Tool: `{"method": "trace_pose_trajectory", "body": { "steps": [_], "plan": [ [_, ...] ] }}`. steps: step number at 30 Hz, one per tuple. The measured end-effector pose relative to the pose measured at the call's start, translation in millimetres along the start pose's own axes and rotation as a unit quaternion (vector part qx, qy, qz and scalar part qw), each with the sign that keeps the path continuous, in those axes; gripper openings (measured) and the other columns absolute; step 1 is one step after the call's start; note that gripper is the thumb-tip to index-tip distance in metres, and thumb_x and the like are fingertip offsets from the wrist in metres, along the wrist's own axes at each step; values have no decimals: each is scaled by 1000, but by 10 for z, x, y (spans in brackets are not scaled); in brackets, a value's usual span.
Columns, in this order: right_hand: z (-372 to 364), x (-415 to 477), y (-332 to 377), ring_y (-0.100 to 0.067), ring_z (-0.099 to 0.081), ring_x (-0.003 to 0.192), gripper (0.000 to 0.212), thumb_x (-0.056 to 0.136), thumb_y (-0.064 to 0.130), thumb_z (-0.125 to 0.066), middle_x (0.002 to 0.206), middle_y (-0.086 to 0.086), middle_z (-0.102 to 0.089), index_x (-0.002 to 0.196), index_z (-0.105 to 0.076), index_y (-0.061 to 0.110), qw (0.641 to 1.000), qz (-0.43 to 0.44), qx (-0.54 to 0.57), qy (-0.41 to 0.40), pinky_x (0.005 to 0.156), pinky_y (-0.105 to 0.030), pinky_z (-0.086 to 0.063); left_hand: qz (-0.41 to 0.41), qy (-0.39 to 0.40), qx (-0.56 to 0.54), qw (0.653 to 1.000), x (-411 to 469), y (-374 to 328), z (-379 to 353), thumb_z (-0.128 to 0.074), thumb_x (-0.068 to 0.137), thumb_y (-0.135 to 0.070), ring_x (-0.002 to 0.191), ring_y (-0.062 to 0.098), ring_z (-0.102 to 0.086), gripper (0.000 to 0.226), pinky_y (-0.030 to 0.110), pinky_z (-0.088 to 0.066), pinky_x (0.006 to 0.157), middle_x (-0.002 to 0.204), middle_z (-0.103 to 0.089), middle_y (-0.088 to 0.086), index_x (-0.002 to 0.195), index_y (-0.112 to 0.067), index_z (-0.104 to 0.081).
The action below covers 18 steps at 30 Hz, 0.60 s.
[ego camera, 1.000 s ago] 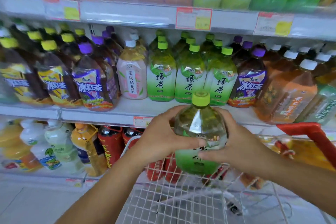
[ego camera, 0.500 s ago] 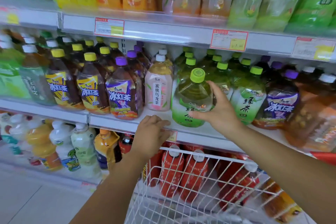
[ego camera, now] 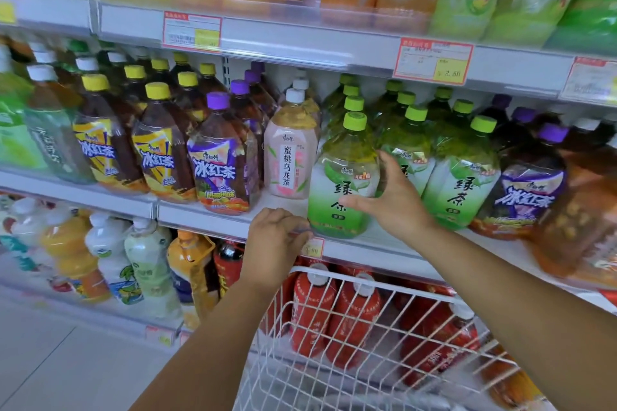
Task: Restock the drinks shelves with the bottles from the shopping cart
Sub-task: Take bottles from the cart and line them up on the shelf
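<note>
A green tea bottle (ego camera: 344, 177) with a lime cap stands upright at the front edge of the middle shelf (ego camera: 213, 223), between a pink peach oolong bottle (ego camera: 290, 157) and the other green tea bottles (ego camera: 460, 177). My right hand (ego camera: 397, 207) holds its right side, thumb across the label and fingers behind. My left hand (ego camera: 273, 240) rests on the shelf's front edge just left of the bottle, fingers curled over the rail. The white wire shopping cart (ego camera: 367, 272) is below my arms.
Iced tea bottles with purple caps (ego camera: 220, 160) and yellow caps (ego camera: 160, 157) fill the shelf to the left. Red bottles (ego camera: 314, 314) show through the cart's wires, and orange bottles (ego camera: 510, 384) lie low right. The upper shelf (ego camera: 300, 33) hangs close above the caps.
The bottle went from both hands over the cart up onto the middle shelf. My left hand let go and came to the shelf edge; my right hand stays on the bottle.
</note>
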State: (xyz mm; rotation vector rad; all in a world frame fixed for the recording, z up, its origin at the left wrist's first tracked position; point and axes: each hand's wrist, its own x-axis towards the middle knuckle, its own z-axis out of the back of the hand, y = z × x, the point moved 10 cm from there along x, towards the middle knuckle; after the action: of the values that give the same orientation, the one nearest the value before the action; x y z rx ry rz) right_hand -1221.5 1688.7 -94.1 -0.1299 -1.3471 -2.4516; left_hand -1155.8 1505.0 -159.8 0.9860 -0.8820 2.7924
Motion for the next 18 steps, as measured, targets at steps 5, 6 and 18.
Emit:
{"method": "trace_pose_trajectory", "body": {
  "steps": [5,6,18],
  "plan": [
    [-43,17,-24,-14,-44,129,107,67,38,-85,145,5,-43,149,-18,24,1000,18,-7,5,102,-22,-31,5,-6,27,1000,-27,-47,30,-85,71,-20,79,23,-59,17,18,-33,75,80,-69,-1,84,-16,-75],
    [-48,19,-35,-14,-42,131,106,68,39,-84,147,4,-40,149,-18,24,1000,25,-11,0,102,-21,-30,3,-4,33,999,-34,-63,29,-85,71,-22,80,23,-59,18,20,-34,76,81,-69,0,85,-16,-75],
    [-102,-7,-99,-12,-27,141,101,75,38,-78,157,5,-23,152,-14,24,999,1,17,27,100,-23,-29,100,128,88,983,3,-177,71,-68,82,-7,100,25,-59,23,39,-49,92,101,-72,0,101,-18,-74]
  ]
}}
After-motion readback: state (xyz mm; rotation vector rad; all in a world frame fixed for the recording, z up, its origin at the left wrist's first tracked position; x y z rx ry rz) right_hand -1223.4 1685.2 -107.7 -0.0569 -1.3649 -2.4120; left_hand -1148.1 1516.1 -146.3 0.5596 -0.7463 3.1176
